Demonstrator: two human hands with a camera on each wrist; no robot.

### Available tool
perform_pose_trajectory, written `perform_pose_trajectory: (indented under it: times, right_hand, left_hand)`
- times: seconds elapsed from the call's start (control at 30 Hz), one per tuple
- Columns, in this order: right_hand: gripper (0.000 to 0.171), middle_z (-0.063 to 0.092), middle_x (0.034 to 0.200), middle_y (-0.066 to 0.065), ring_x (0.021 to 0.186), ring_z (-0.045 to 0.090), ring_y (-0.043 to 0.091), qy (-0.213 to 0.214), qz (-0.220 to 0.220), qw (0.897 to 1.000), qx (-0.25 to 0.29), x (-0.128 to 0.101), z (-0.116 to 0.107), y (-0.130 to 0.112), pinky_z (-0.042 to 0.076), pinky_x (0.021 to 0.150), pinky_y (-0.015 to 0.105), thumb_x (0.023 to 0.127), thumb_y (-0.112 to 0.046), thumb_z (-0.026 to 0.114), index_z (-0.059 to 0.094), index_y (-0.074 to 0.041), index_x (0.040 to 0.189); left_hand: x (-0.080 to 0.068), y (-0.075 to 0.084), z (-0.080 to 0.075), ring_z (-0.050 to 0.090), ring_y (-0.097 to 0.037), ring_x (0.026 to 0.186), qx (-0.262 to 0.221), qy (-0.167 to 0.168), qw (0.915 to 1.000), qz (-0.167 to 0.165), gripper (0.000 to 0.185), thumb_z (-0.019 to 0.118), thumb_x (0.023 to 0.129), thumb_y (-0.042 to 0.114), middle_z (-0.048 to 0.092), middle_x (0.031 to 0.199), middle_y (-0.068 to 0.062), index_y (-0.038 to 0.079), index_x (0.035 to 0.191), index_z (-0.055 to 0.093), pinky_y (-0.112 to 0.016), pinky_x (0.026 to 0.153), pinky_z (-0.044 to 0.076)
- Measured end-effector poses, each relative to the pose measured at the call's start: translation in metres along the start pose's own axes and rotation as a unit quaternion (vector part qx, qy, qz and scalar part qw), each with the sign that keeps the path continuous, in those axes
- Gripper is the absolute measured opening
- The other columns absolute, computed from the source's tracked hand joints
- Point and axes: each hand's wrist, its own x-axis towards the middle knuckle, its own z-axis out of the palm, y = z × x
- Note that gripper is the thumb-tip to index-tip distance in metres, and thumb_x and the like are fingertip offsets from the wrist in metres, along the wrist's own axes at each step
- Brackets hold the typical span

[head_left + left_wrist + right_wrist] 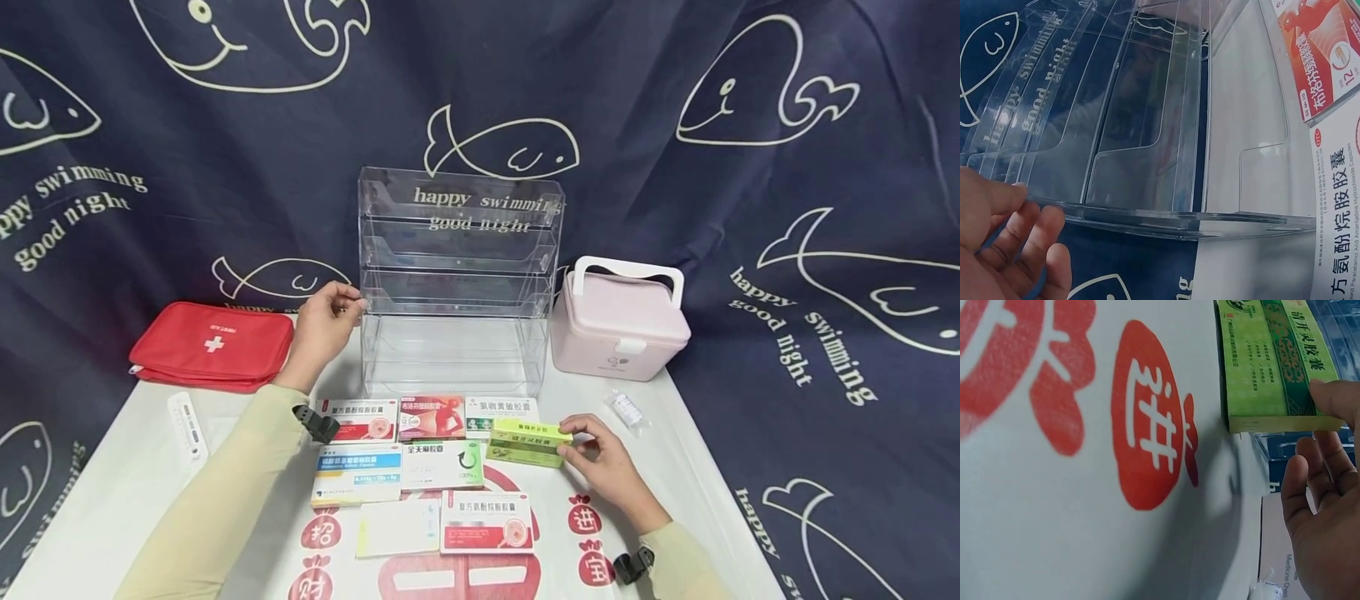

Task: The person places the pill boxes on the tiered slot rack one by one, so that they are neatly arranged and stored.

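Note:
A clear plastic tiered rack [453, 292] stands upright in the middle of the table. At its left side edge, my left hand [326, 325] pinches the plastic between thumb and fingers; the left wrist view shows this hand [1013, 234] at the rack's side panel [1141, 215]. My right hand [607, 467] grips the right end of a green medicine box [527, 442] with thumb and fingers. In the right wrist view the box [1266, 362] is tilted above the table, its printed face toward the camera. In front of the rack lie a red ibuprofen box [431, 417] and several other medicine boxes.
On the left are a red first-aid pouch [213, 342] and a white thermometer-like stick [186, 427]. A pink lidded case [618, 333] with a white handle stands right of the rack, a small wrapped item [626, 410] before it. A dark patterned curtain [637, 192] hangs behind.

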Motion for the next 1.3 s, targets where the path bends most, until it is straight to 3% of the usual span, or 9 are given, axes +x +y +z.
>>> perform_pose_trajectory:
  times: [0.2,0.47,0.7,0.87,1.13,1.3]
  right_hand:
    - [0.03,0.065,0.121,0.005,0.107,0.06,0.022,0.003,-0.006,1.0,-0.01,0.0,0.0,-0.002,0.053,0.078,0.035,0.086,-0.005,0.08,0.068,-0.014,0.111]
    - [0.029,0.066,0.119,0.0,0.107,0.061,0.019,0.007,0.018,1.0,-0.014,0.002,0.0,-0.002,0.052,0.079,0.033,0.086,-0.003,0.08,0.069,-0.018,0.108]
    - [0.025,0.068,0.117,0.007,0.104,0.063,0.018,-0.001,0.001,1.0,-0.008,0.015,-0.004,-0.007,0.052,0.078,0.035,0.086,-0.003,0.079,0.069,-0.011,0.107]
    - [0.02,0.069,0.118,0.013,0.103,0.065,0.02,-0.017,-0.021,0.999,0.029,0.047,-0.009,-0.031,0.056,0.077,0.034,0.085,0.0,0.079,0.07,-0.005,0.102]
    - [0.024,0.068,0.12,0.013,0.102,0.066,0.035,-0.032,-0.042,0.992,0.116,0.125,-0.006,-0.091,0.056,0.084,0.033,0.087,-0.004,0.077,0.068,0.001,0.108]
    - [0.028,0.068,0.11,0.013,0.093,0.064,0.026,-0.015,-0.064,0.986,0.154,0.182,-0.013,-0.134,0.055,0.079,0.03,0.088,-0.007,0.079,0.069,-0.003,0.113]
  left_hand:
    - [0.001,-0.002,0.0,0.068,-0.012,0.069,-0.004,0.0,1.0,-0.003,0.015,0.07,0.098,0.016,0.069,0.088,-0.01,0.004,0.107,0.066,-0.022,0.06,0.046]
    - [0.001,-0.004,-0.001,0.067,-0.011,0.067,-0.01,-0.005,0.9999,-0.001,0.015,0.07,0.098,0.016,0.068,0.087,-0.009,0.004,0.107,0.066,-0.024,0.059,0.046]
    - [0.001,-0.004,-0.001,0.068,-0.013,0.068,-0.017,-0.005,0.9998,0.0,0.015,0.07,0.098,0.016,0.067,0.087,-0.009,0.004,0.107,0.066,-0.023,0.06,0.047]
    - [0.001,-0.004,-0.002,0.068,-0.015,0.07,-0.02,-0.011,0.9997,0.0,0.016,0.069,0.099,0.017,0.067,0.087,-0.009,0.005,0.108,0.065,-0.023,0.06,0.048]
    - [-0.002,-0.007,-0.006,0.07,-0.018,0.072,-0.01,-0.012,0.9999,-0.005,0.017,0.068,0.1,0.018,0.067,0.088,-0.01,0.004,0.11,0.064,-0.023,0.061,0.047]
    - [0.0,-0.006,-0.003,0.07,-0.023,0.073,-0.026,-0.02,0.9995,0.002,0.019,0.068,0.1,0.017,0.066,0.088,-0.011,0.002,0.11,0.064,-0.021,0.062,0.049]
